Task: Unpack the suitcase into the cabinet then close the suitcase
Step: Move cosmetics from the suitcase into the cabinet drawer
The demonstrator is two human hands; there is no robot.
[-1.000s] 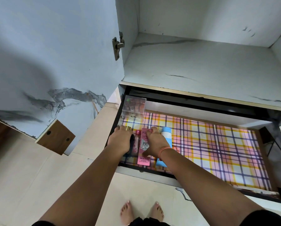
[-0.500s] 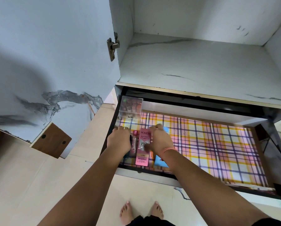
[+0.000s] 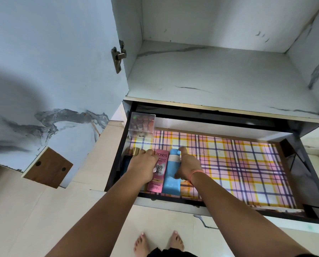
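The drawer (image 3: 299, 160) of the cabinet (image 3: 210, 75) stands pulled out, lined with plaid paper (image 3: 238, 164). The unpacked toiletries lie side by side in its front left corner: a dark bottle (image 3: 126, 164) with a gold cap (image 3: 136, 151), a pink BB cream box (image 3: 159, 171) and a blue bottle (image 3: 170, 175).

The left hand (image 3: 144, 166) lies palm down over the dark bottle, its fingers (image 3: 149, 152) pressed together, the tips between the gold cap and the top of the pink box — whether they grip anything I cannot tell. The right hand (image 3: 189, 164), an orange band (image 3: 195, 173) at the wrist, holds the blue bottle with the thumb across its front and the fingers curled round its right side.

A clear box of small bottles (image 3: 142, 125) stands in the drawer's back left corner, apart from both hands. The cabinet door (image 3: 53, 62) hangs open on the left.
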